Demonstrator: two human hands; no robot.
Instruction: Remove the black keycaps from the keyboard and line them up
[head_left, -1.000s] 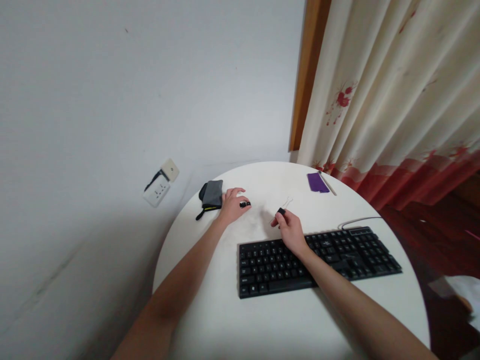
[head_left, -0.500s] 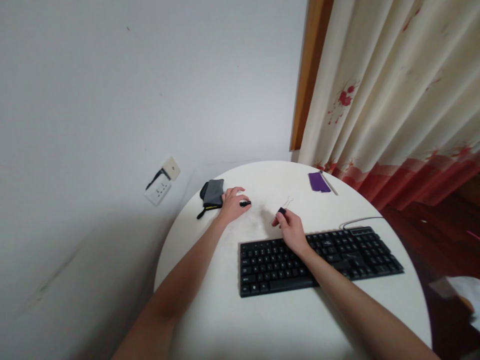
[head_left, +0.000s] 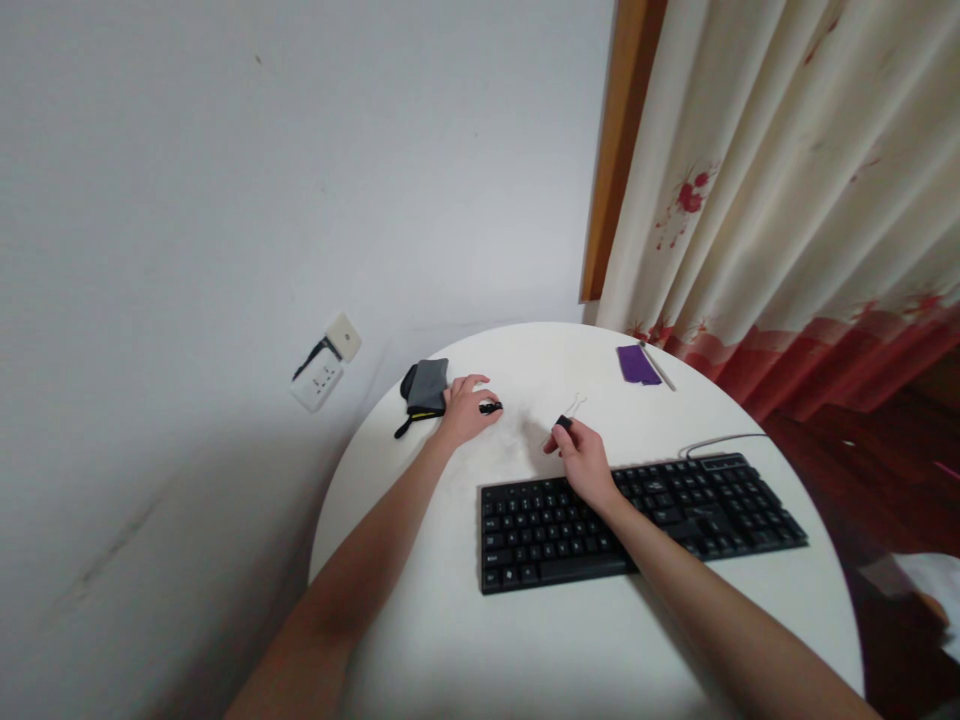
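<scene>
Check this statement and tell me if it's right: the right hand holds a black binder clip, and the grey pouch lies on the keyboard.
Wrong on the pouch's place: the head view shows the grey pouch on the white table, beside the left hand, not on the keyboard. The right hand does hold a black binder clip.

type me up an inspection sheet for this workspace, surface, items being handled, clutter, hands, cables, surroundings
Surface: round white table, grey smudge near the middle
Items handled: black binder clip with wire handles; small black object, too small to identify
Clutter: black keyboard; grey pouch; purple piece beside a thin pale stick
Hands: left hand curled at the small black object, grip unclear; right hand pinching the clip
Cables: keyboard cable behind the keyboard, toward the table's right edge
Surroundings: pale wall with socket; floral curtain; dark red floor
</scene>
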